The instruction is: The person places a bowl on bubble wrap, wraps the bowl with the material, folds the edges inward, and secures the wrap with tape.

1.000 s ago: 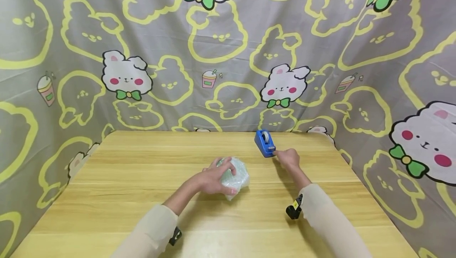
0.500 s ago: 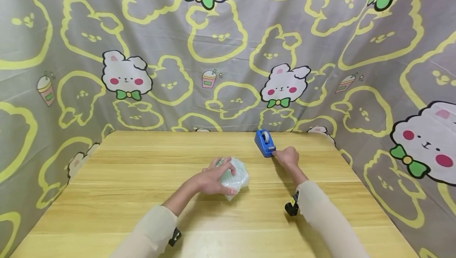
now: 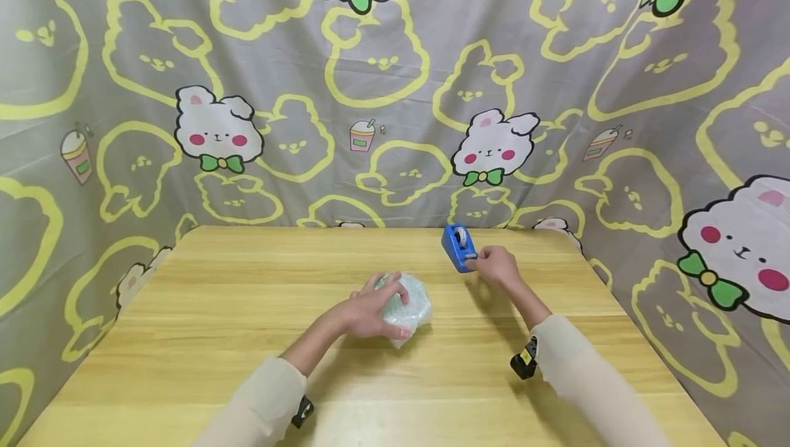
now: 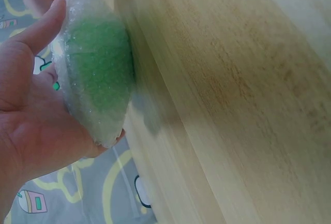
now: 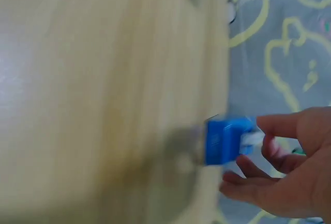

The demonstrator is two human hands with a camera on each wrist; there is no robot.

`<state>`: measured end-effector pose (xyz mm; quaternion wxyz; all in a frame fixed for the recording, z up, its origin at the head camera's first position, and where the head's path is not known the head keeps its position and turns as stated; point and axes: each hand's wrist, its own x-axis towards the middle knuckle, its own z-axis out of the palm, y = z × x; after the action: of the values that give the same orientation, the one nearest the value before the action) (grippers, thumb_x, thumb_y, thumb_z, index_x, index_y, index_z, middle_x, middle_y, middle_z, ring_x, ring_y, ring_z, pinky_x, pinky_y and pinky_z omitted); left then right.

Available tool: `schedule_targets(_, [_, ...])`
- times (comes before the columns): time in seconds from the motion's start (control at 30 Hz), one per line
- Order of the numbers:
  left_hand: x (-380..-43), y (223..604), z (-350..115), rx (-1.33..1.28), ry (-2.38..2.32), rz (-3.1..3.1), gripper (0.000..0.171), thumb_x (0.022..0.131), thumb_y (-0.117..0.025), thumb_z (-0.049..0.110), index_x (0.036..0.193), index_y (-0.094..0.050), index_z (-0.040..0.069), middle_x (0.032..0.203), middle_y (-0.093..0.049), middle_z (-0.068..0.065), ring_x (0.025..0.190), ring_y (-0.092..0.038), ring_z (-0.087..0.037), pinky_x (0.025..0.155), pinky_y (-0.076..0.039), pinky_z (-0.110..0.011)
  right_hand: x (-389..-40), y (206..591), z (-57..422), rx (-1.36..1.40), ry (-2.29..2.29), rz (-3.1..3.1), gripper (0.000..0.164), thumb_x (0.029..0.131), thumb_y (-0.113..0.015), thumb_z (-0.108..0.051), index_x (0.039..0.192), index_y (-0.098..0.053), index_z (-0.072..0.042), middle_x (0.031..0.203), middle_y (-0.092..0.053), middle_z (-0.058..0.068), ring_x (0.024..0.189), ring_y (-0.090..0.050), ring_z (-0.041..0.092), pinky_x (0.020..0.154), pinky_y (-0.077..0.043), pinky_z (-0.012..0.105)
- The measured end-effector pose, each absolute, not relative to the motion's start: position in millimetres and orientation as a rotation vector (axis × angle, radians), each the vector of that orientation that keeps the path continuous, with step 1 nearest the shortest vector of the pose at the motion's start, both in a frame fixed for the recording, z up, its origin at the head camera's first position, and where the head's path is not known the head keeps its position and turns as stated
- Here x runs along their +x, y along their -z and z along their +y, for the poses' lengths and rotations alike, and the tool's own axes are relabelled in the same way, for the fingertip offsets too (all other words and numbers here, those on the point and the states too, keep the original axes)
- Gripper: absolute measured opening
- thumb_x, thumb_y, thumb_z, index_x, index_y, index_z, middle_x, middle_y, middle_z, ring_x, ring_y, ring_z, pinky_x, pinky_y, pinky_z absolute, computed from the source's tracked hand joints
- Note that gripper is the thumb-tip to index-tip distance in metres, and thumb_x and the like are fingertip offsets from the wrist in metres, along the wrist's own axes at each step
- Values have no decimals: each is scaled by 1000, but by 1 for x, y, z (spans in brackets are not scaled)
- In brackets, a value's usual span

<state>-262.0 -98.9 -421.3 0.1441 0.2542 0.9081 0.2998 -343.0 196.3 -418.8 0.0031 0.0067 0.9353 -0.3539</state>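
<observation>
In the head view my left hand (image 3: 368, 311) grips a bubble-wrapped bundle (image 3: 415, 304) at the middle of the table, fingers spread over its top and side. The left wrist view shows something green and rounded inside the bubble wrap; its kind cannot be made out. Farther back on the right stands a blue tape dispenser (image 3: 455, 249) with a roll of clear tape (image 3: 461, 236) in it. At the dispenser's front end my right hand (image 3: 497, 266) pinches the end of the tape (image 5: 252, 139) between thumb and forefinger. The right wrist view is blurred.
The wooden table (image 3: 247, 282) reaches back to a grey curtain (image 3: 395, 179) printed with rabbits and yellow outlines, which also hangs along both sides. A small black camera sits at each wrist, below the sleeves (image 3: 586, 358).
My right hand has risen a little at the front of the dispenser, and its forearm has swung slightly to the right. The left hand and the bundle have stayed put.
</observation>
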Motion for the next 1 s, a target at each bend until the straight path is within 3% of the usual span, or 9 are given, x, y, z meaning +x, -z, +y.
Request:
schedule_targets(0.2, [-261, 419, -100, 723, -867, 2626, 48, 84, -81, 44, 118, -51, 27, 170, -16, -11, 155, -8, -41, 111, -18, -79, -331, 379, 163, -282, 1071, 2856, 33, 90, -74, -27, 68, -54, -12, 64, -49, -4, 65, -47, 14, 60, -40, 28])
schedule_targets(0.5, [-261, 422, -99, 747, -869, 2618, 50, 85, -79, 46, 120, -52, 24, 170, -19, -13, 155, -8, -43, 109, -19, -81, -317, 356, 115, -478, 1032, 2641, 36, 89, -76, -26, 65, -52, -15, 57, -37, -6, 56, -35, 13, 56, -33, 26])
schedule_targets(0.67, [-261, 420, -99, 749, -879, 2611, 52, 85, -79, 47, 122, -52, 25, 169, -23, -7, 155, -8, -42, 109, -19, -81, -318, 354, 98, -518, 1022, 2548, 37, 90, -75, -27, 63, -51, -15, 59, -43, -6, 65, -44, 13, 69, -46, 26])
schedule_targets(0.77, [-260, 419, -99, 739, -874, 2612, 53, 85, -79, 48, 124, -51, 26, 167, -27, -4, 156, -7, -41, 110, -18, -80, -321, 354, 91, -509, 1015, 2517, 37, 89, -75, -27, 63, -52, -14, 61, -47, -5, 68, -47, 14, 72, -48, 28])
schedule_targets(1.0, [-261, 421, -100, 735, -860, 2621, 52, 85, -79, 49, 122, -51, 27, 167, -28, -6, 155, -8, -41, 109, -18, -81, -329, 362, 87, -414, 1031, 2480, 32, 89, -76, -27, 67, -58, -11, 86, -66, 5, 91, -61, 25, 88, -54, 43])
